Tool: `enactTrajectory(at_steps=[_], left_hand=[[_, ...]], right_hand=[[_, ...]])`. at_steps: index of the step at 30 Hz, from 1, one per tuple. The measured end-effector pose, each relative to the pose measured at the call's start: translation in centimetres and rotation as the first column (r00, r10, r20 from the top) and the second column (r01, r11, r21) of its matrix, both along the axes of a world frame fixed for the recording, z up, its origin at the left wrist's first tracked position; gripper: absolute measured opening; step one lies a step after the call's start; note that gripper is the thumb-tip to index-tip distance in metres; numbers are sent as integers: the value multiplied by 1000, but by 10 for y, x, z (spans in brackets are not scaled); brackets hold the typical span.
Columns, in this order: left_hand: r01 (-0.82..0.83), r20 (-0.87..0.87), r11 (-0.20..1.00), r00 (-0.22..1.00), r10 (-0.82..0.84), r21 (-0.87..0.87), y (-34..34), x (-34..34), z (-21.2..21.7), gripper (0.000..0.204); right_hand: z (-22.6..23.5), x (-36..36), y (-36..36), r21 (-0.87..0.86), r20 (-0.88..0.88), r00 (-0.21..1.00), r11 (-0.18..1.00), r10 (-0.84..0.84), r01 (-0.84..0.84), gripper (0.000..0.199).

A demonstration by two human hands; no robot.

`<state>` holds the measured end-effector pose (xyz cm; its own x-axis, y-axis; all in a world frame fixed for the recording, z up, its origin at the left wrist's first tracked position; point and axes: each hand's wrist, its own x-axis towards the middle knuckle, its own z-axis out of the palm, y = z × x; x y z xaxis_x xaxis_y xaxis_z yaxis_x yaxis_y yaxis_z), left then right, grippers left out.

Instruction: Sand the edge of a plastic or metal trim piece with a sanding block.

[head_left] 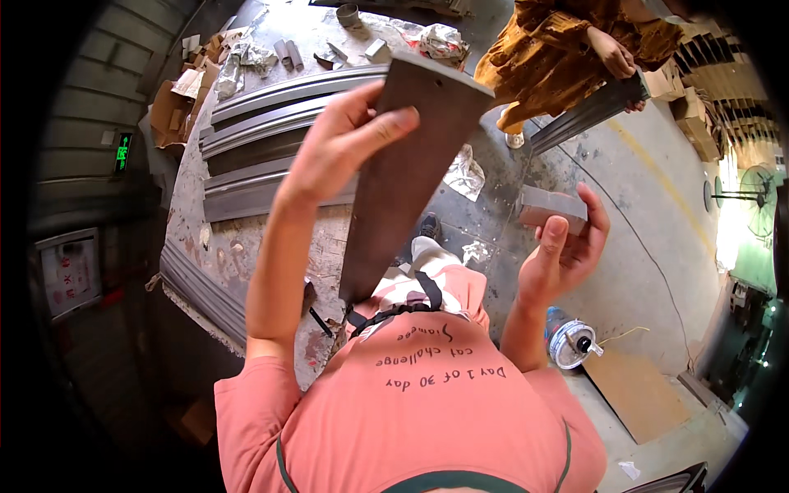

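My left hand [341, 144] grips the edge of a long, flat, dark brown-grey board [415, 164] near its upper end, thumb on the face and the other fingers out of sight behind. A small hole shows near that end; the board slants down toward my waist. To the right, my right hand [567, 255] holds a small grey rectangular block [551, 207] between thumb and fingers. A gap separates this block from the board.
Several long grey ribbed profiles [271, 123] lie on a stained worktable [234, 251] at left. Beyond stands a person in mustard-brown clothing [542, 57], holding a dark panel [588, 115]. A clear bucket [569, 341] and brown sheet [637, 394] are at right; a cable [633, 234] crosses the floor.
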<state>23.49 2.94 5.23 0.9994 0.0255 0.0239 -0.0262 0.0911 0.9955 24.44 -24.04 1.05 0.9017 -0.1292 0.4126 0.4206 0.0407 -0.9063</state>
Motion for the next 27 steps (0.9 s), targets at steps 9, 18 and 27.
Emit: enactTrajectory(at_steps=[9,18,27], left_hand=[[199,-255,975,942,-219,-103,-7,63,-50,42],[585,-556,798,619,-554,-145,-40,88,-96,58],[659,-532,740,581,-616,-136,-64,82,-145,63]], right_hand=[[-6,78,-6,-7,27,998,998,59,-59,60],[-37,106,-42,-210,-113,982,962,152,-173,55],[-54,111,-66,-448,-216,876,753,432,-482,52]])
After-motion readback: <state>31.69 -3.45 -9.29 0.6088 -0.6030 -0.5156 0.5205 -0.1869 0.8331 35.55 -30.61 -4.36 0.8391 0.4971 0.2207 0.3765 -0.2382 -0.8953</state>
